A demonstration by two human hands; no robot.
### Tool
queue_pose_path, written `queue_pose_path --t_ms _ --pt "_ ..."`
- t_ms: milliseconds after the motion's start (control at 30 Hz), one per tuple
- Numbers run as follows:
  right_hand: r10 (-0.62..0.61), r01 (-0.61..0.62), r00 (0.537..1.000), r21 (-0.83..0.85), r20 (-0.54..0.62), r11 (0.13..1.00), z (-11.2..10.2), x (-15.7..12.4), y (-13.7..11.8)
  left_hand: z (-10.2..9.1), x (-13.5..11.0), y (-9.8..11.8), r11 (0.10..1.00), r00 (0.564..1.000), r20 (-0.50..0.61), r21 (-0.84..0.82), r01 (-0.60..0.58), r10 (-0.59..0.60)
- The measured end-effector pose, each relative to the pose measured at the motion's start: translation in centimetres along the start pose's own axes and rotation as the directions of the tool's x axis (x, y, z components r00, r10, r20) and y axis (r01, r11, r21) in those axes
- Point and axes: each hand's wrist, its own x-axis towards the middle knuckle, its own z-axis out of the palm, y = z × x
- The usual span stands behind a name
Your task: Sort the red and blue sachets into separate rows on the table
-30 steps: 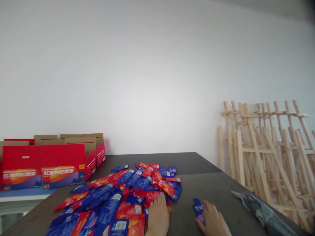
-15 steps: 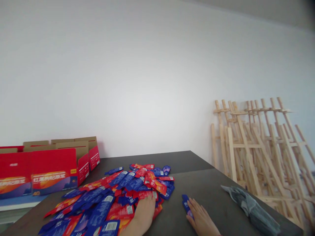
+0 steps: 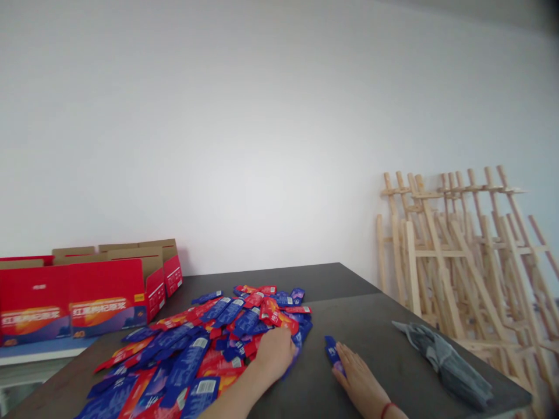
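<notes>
A heap of red and blue sachets [image 3: 187,364] is spread over the dark tabletop. My left hand [image 3: 276,352] is at the heap's right edge, its fingers closed on a blue sachet [image 3: 301,337]; its fingertips are partly hidden behind the hand. To the right, a single blue sachet [image 3: 331,348] lies apart from the heap. My right hand [image 3: 358,372] rests flat over that sachet's near part with the fingers stretched out. A red cord circles the right wrist.
Open red cartons [image 3: 105,297] stand along the left on a lower blue-topped surface. A crumpled grey plastic bag [image 3: 445,361] lies near the right edge of the dark table [image 3: 349,308]. Several wooden easels [image 3: 445,256] lean against the white wall beyond it.
My left hand has moved right and slightly away from me, from a red sachet to the blue one at the heap's edge, and its fingers have closed. My right hand stays by the single sachet.
</notes>
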Motion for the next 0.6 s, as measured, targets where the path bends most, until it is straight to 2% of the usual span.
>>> queue_pose_path --t_ms 67,133,267,400,467,600 --pt "-0.005 0.005 1.0 0.064 0.005 0.998 -0.1 0.0 0.4 0.8 0.1 1.4 0.969 0.998 0.027 -0.241 0.062 -0.058" --pt "-0.032 0.031 1.0 0.15 -0.001 0.988 -0.3 0.0 1.0 2.3 0.0 2.6 0.891 0.988 0.106 -0.431 0.147 -0.111" --pt "-0.073 0.082 0.996 0.23 -0.048 0.97 -1.0 -1.0 2.1 5.6 -0.8 3.7 0.796 0.953 0.266 -0.54 0.273 -0.146" --pt "-0.084 0.102 0.992 0.219 -0.09 0.97 -1.4 -2.5 1.3 7.9 -1.5 3.5 0.567 0.902 0.412 -0.714 0.409 -0.132" --pt "-0.059 0.085 0.992 0.264 -0.108 0.961 -1.0 -2.7 0.2 8.6 -1.7 3.4 0.494 0.908 0.407 -0.773 0.398 -0.095" --pt "0.061 -0.014 0.994 0.443 -0.093 0.896 0.8 -1.8 -2.2 9.3 -2.0 3.2 0.446 0.943 0.329 -0.839 0.312 -0.041"
